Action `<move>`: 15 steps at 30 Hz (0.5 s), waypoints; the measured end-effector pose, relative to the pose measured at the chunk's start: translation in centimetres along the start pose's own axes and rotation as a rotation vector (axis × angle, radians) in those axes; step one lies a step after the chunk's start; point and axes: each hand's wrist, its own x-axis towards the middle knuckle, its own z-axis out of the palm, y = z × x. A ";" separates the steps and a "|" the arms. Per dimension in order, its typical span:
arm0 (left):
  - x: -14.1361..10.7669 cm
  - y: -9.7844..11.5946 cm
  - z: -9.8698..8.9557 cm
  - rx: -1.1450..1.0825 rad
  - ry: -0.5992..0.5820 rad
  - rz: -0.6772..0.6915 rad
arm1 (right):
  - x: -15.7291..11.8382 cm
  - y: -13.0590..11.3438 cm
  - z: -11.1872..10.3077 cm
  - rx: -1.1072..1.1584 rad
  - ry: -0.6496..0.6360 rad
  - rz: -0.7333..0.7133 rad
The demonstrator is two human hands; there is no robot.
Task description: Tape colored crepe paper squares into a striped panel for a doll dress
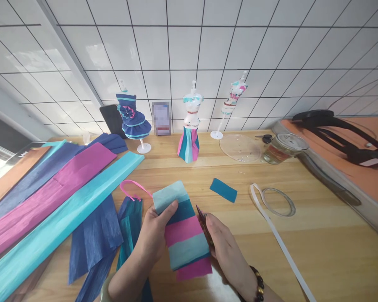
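My left hand [156, 230] grips a striped paper panel [184, 247] by its left edge, thumb on top. The panel has light blue, teal and pink bands, and a pink end [195, 269] sticks out below. In my right hand [223, 237] is a pair of scissors [204, 222], its dark tips pointing up beside the panel's right edge. Whether the blades touch the paper I cannot tell. A small teal paper rectangle [223, 190] lies just beyond my right hand. Behind the panel, a pink cord [134, 183] curls on the table.
Crepe paper strips [63, 218] cover the left side. Along the wall stand a blue-dressed mannequin [132, 117], a striped-skirted one [190, 126], a third [234, 98] and a phone [161, 118]. To the right are a tape roll [279, 202], white strip [283, 243], clear disc [239, 147] and jar [283, 149].
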 end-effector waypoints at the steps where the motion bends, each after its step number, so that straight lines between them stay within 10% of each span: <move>1: 0.0 0.0 0.0 0.007 -0.013 -0.007 | 0.0 0.1 -0.1 -0.006 0.021 0.007; 15: -0.5 -0.4 0.6 0.066 -0.050 -0.048 | 0.0 0.7 0.0 -0.161 0.130 -0.106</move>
